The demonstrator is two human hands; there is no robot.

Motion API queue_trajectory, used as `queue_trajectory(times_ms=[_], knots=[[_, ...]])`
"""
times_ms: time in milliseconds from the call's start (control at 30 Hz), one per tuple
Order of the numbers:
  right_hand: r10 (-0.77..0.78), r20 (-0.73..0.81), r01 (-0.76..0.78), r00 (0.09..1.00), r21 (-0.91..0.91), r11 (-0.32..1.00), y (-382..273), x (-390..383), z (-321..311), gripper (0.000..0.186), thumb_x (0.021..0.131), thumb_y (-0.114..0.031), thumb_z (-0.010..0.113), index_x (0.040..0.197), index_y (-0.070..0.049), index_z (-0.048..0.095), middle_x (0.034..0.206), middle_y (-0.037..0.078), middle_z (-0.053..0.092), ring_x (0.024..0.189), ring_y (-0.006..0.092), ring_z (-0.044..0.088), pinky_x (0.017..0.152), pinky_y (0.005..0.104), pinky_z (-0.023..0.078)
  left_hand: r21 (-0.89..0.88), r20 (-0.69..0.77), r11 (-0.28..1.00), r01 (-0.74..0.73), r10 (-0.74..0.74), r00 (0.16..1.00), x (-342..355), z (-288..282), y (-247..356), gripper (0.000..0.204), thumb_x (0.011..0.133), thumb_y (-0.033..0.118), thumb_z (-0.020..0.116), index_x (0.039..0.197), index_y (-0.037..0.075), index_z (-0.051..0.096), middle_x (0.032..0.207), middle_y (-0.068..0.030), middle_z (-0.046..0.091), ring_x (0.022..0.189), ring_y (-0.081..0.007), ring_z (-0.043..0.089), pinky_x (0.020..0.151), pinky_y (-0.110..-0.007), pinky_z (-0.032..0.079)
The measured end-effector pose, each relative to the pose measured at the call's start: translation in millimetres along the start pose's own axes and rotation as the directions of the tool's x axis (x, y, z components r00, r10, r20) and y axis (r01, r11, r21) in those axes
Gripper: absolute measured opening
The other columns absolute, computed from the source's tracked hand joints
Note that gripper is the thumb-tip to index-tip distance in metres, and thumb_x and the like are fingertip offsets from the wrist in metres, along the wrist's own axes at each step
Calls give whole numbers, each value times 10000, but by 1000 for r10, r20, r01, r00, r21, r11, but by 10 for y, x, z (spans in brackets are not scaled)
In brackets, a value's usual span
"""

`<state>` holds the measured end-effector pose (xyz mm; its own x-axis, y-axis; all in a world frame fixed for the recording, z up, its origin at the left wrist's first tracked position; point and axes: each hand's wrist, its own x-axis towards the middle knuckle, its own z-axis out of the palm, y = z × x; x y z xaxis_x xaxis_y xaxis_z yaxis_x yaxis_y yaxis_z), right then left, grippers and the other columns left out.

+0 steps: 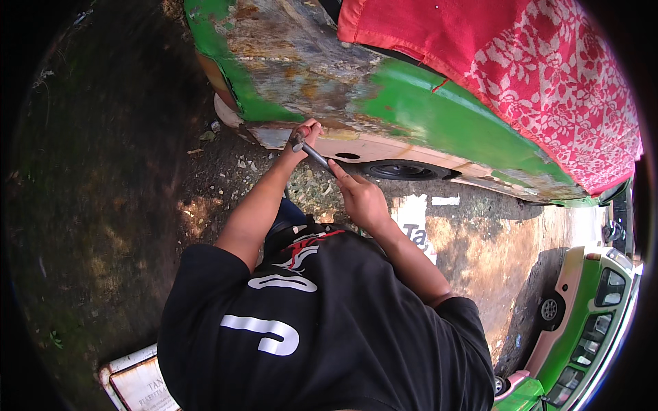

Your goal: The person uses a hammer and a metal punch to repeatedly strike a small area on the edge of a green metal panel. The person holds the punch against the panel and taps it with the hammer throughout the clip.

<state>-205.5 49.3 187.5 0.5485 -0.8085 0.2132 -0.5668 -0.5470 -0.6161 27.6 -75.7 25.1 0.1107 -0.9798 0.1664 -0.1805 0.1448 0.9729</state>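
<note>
My right hand [364, 200] is wrapped round the handle of a hammer [317, 156], which points up and to the left. The hammer's head is right at my left hand [300, 140], against the lower side of a green and cream vehicle [418, 103]. My left hand's fingers are closed close to the bodywork; what they hold, if anything, is mostly hidden. Around that spot the panel is scraped down to brown, grey and rusty patches [295, 55], with green paint left on both sides.
A red and white floral cloth [534, 82] drapes over the vehicle's top right. Below its side is a dark wheel [404, 170]. Rubble and torn paper [415, 222] lie on the ground. A second green vehicle [582, 329] stands at right; a worn white sign [137, 383] lies lower left.
</note>
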Motion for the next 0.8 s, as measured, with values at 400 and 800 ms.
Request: queue_trajectory(times_ms=[400,800], knots=[[-56,-101,70,993,146,987,72,14,39,492,937,-153,592,1408,-275,520,743,126,598,628,354,615,569,478,499,120,46,990,79,-85,995,105,-143,-133,263,965,217,516,826,17,615,767,-58,606,732,-154,547,692,-313,442],[19,-73,-10,997,125,992,5,73,-68,483,923,-94,603,1391,-200,545,800,171,643,695,365,636,616,446,498,-8,73,995,100,-99,992,131,-102,-34,224,955,178,520,808,19,581,763,-24,592,725,-133,545,698,-288,445]])
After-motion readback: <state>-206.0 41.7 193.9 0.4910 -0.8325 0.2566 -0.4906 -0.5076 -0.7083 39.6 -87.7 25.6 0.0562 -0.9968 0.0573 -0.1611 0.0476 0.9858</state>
